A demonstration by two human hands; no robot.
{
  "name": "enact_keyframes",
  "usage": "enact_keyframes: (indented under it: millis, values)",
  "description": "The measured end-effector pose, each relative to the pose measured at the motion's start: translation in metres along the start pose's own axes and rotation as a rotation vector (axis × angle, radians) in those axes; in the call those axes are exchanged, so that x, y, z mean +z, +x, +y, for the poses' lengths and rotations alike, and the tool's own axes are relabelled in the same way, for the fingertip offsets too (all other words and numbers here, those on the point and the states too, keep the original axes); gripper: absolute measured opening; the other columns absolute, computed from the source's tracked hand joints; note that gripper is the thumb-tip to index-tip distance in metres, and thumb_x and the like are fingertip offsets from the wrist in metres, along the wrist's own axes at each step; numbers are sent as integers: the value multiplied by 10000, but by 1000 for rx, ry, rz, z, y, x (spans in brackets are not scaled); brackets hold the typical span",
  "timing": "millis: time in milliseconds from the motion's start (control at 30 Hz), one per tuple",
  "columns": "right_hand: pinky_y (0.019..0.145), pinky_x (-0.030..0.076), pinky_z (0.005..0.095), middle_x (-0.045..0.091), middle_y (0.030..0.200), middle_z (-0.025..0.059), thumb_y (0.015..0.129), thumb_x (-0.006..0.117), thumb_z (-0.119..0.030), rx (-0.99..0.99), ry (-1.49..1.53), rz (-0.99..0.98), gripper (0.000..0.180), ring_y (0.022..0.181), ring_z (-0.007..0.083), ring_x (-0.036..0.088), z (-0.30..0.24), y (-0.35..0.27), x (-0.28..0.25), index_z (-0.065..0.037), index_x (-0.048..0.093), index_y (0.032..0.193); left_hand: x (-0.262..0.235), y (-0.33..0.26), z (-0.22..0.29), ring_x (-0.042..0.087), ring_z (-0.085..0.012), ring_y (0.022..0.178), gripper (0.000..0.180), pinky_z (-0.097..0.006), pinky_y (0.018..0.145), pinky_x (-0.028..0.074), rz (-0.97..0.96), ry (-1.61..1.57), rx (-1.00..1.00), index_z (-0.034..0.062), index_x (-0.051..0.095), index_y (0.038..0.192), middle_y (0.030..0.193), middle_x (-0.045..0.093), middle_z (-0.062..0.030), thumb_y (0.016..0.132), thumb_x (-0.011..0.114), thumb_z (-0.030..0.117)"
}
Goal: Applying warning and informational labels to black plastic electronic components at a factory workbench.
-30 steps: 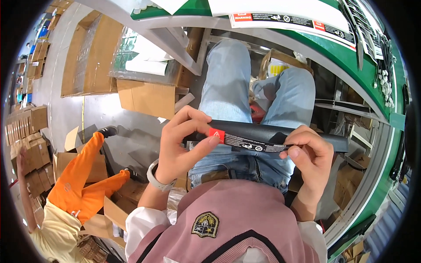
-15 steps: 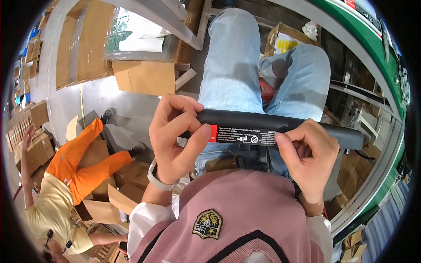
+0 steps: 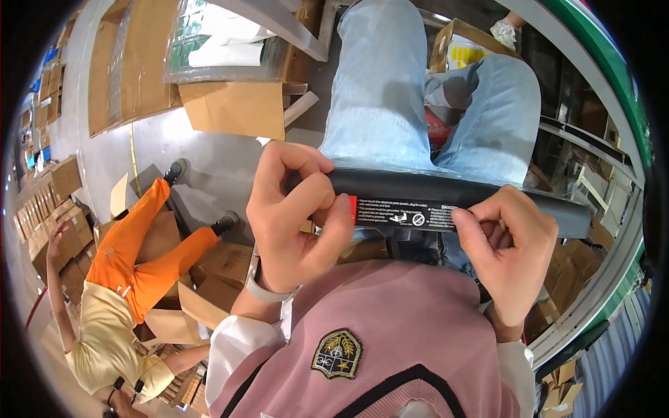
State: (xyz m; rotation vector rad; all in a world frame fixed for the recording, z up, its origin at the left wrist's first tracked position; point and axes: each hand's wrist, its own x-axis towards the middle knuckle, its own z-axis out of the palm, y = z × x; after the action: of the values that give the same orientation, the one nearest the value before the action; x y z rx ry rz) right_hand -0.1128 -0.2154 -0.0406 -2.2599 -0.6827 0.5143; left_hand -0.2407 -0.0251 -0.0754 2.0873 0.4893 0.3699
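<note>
A long black bar (image 3: 418, 182) with a rounded, smooth surface lies across my lap, below my knees in the view. Along its near side runs a black warning label (image 3: 390, 210) with white print and a red left end. My left hand (image 3: 293, 216) is closed at that red end, thumb against the label and fingers curled at the bar. At the other end, my right hand (image 3: 512, 240) pinches with its thumb tip on the label's edge. Curled fingers hide both label ends, so I cannot tell whether they are stuck down.
An open cardboard box (image 3: 233, 108) stands beyond my left hand. Another box (image 3: 463, 52) sits past my knees. A metal frame (image 3: 592, 90) curves along the right. At the left, a person in orange trousers (image 3: 139, 258) is among cartons.
Both hands and the bar have shifted slightly right in the view, with the same grip. A hand with a white glove or cloth now shows at the top right.
</note>
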Motion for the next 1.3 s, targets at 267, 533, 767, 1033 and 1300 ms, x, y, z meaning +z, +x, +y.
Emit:
enact_keyframes:
  millis: [267, 533, 767, 1033, 1300]
  values:
    - [424, 319, 239, 509, 549, 23, 725, 780, -9, 133, 82, -37, 215, 440, 90, 449, 0, -1, -4, -19, 583, 640, -10, 1, -19, 508, -207, 887, 392, -296, 764, 413, -70, -288, -131, 63, 397, 584, 895, 455, -104, 662, 782, 62]
    - [421, 334, 240, 509, 560, 22, 713, 782, -4, 36, 81, -38, 231, 440, 88, 468, 7, -2, 0, -27, 565, 638, -2, -10, -28, 500, -202, 959, 450, -305, 868, 396, 18, -396, -238, 74, 395, 727, 967, 500, -107, 680, 835, 155]
    - [418, 355, 240, 513, 566, 23, 717, 776, -6, 3, 42, -38, 238, 438, 99, 480, 5, -1, -3, -30, 552, 641, -2, -8, -28, 500, -206, 973, 451, -312, 873, 397, 0, -408, -217, 76, 397, 726, 972, 489, -97, 696, 840, 155]
    - [421, 364, 249, 517, 572, 30, 710, 777, -25, -21, 7, -37, 249, 445, 112, 501, 8, -1, 0, -35, 540, 636, 0, -8, -33, 499, -199, 962, 447, -308, 863, 397, -8, -412, -192, 76, 399, 726, 971, 489, -93, 699, 838, 152]
    - [494, 422, 364, 520, 630, 41, 628, 849, -172, -35, -442, -153, 306, 519, 239, 529, 3, 0, -25, -54, 579, 711, 0, -5, -33, 488, -183, 890, 424, -287, 798, 398, 9, -373, -150, 66, 400, 712, 937, 488, -101, 705, 815, 152]
